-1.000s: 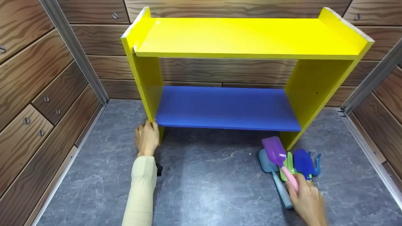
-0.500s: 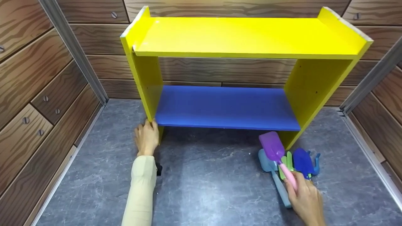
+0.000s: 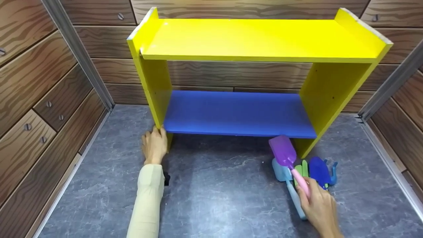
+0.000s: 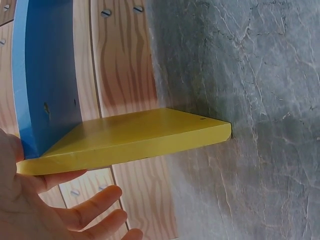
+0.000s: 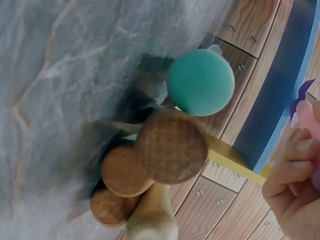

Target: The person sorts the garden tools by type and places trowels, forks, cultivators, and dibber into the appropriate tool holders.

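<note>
right hand (image 3: 319,208): fingers curled round pink handle of purple toy shovel (image 3: 282,152), blade lifted, tilted up-left, just below front edge of blue lower shelf (image 3: 238,114)
left hand (image 3: 154,145): fingers straight, resting against front foot of the shelf's left yellow side panel (image 3: 153,86)
toy pile (image 3: 314,172): light-blue, green, dark-blue tools on grey floor (image 3: 214,191) by right panel foot, under the shovel
right wrist view: round wooden and teal handle ends (image 5: 200,82), close, blurred

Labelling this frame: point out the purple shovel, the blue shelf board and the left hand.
purple shovel (image 3: 282,151), head view, on the middle of its blade.
blue shelf board (image 3: 238,112), head view, on its bare top face.
left hand (image 3: 154,145), head view, on the back of the hand.
</note>
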The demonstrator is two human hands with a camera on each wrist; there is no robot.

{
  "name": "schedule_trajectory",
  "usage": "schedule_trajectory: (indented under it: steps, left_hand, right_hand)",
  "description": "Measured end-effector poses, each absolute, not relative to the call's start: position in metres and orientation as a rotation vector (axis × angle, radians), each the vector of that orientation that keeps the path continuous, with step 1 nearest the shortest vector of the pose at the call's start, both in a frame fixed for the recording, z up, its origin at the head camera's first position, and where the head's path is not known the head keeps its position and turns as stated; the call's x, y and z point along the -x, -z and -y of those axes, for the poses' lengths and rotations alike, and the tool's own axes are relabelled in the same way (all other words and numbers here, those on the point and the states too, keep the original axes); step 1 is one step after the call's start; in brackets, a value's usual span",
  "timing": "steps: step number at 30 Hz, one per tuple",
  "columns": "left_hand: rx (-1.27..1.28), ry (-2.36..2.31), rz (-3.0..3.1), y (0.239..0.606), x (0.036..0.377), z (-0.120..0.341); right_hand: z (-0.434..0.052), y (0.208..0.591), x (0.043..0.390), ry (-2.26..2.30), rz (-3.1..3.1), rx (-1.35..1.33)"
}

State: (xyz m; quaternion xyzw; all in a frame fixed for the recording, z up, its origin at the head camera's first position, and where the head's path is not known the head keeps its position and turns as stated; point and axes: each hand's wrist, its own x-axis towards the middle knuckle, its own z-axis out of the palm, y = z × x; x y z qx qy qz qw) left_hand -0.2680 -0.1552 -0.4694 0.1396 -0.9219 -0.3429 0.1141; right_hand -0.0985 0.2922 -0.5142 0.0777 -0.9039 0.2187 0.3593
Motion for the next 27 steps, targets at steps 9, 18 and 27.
schedule_trajectory:
  steps: [9,18,27]
  left_hand:
    - [-0.419,1.017,2.695,0.469,0.269,0.155]
    - [-0.402,0.984,2.698,0.467,0.269,0.154]
    - [-0.403,0.971,2.698,0.469,0.269,0.153]
  right_hand:
    - [-0.284,0.500,0.110,-0.540,2.324,-0.286]
    - [-0.277,0.493,0.119,-0.506,2.280,-0.372]
    - [-0.269,0.486,0.125,-0.536,2.280,-0.436]
